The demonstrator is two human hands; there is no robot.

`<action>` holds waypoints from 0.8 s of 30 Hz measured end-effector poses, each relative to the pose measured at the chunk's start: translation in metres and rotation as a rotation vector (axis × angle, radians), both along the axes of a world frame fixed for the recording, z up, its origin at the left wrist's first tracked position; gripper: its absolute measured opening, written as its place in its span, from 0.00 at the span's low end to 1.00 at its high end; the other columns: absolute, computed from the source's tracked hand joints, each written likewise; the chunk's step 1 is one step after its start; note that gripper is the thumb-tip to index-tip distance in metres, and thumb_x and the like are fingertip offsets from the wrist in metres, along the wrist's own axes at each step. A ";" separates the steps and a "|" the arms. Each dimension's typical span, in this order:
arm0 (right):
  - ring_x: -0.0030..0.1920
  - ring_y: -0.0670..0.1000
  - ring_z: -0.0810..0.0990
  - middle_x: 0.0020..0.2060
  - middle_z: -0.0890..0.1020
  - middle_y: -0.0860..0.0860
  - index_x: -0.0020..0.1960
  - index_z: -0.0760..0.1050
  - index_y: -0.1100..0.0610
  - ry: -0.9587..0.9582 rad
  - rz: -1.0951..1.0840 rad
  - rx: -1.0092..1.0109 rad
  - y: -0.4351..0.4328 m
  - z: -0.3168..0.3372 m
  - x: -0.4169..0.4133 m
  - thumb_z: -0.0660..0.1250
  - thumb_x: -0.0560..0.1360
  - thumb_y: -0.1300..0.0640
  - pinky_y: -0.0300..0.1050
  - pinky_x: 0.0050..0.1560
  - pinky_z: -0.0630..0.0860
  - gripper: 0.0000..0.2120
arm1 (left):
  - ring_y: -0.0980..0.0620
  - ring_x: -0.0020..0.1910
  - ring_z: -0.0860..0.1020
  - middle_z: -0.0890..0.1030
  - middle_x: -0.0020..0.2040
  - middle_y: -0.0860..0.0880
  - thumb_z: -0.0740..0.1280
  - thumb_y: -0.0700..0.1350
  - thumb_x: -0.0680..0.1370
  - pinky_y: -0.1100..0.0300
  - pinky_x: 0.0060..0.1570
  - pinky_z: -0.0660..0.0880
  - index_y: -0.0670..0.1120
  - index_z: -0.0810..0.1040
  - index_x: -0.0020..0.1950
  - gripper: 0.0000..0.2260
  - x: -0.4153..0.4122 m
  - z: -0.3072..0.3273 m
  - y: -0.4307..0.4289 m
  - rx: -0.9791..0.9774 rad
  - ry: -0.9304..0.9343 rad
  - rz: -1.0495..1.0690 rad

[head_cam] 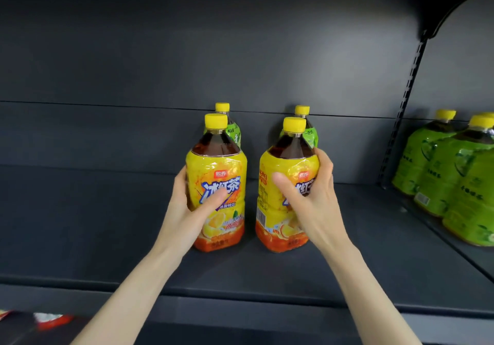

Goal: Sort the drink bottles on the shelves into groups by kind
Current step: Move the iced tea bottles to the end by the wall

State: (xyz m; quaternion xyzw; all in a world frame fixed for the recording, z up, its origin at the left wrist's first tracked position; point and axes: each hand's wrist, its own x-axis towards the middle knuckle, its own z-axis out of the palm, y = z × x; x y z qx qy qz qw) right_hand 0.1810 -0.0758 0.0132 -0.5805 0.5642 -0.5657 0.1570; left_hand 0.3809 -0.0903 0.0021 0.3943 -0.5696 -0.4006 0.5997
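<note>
Left hand (187,211) grips left tea bottle (217,161); right hand (314,201) grips right tea bottle (284,164).

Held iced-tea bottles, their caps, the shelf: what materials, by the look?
Left iced-tea bottle and right iced-tea bottle: clear plastic, probably PET; dark tea shows through the shoulders. Their labels are glossy shrink film, wrinkled, with glare. Yellow caps: opaque moulded plastic, dull sheen. Shelf: looks like painted or powder-coated sheet metal, matte dark grey; cannot confirm.

rear bottles (235,134) mostly hidden, red packets (52,320) blurred, edge-cut
</note>
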 end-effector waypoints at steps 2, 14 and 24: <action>0.54 0.41 0.81 0.60 0.75 0.43 0.70 0.55 0.39 -0.307 0.192 -0.018 0.004 -0.005 -0.009 0.69 0.64 0.33 0.42 0.54 0.80 0.40 | 0.67 0.48 0.79 0.80 0.49 0.65 0.70 0.54 0.66 0.69 0.40 0.76 0.62 0.65 0.64 0.28 -0.010 -0.001 0.005 0.001 0.040 -0.024; 0.45 0.50 0.86 0.45 0.86 0.49 0.54 0.78 0.52 -0.485 0.175 0.037 0.039 0.005 -0.035 0.75 0.57 0.36 0.50 0.47 0.82 0.32 | 0.64 0.44 0.81 0.81 0.48 0.58 0.65 0.59 0.67 0.67 0.37 0.76 0.55 0.71 0.61 0.23 -0.068 0.009 0.041 -0.066 0.098 0.081; 0.43 0.53 0.86 0.42 0.86 0.53 0.51 0.79 0.57 -0.474 -0.063 -0.133 0.188 0.013 -0.172 0.72 0.58 0.38 0.46 0.41 0.82 0.30 | 0.60 0.42 0.82 0.83 0.42 0.61 0.68 0.65 0.64 0.67 0.36 0.77 0.56 0.76 0.49 0.19 -0.215 0.010 0.133 -0.071 0.122 -0.161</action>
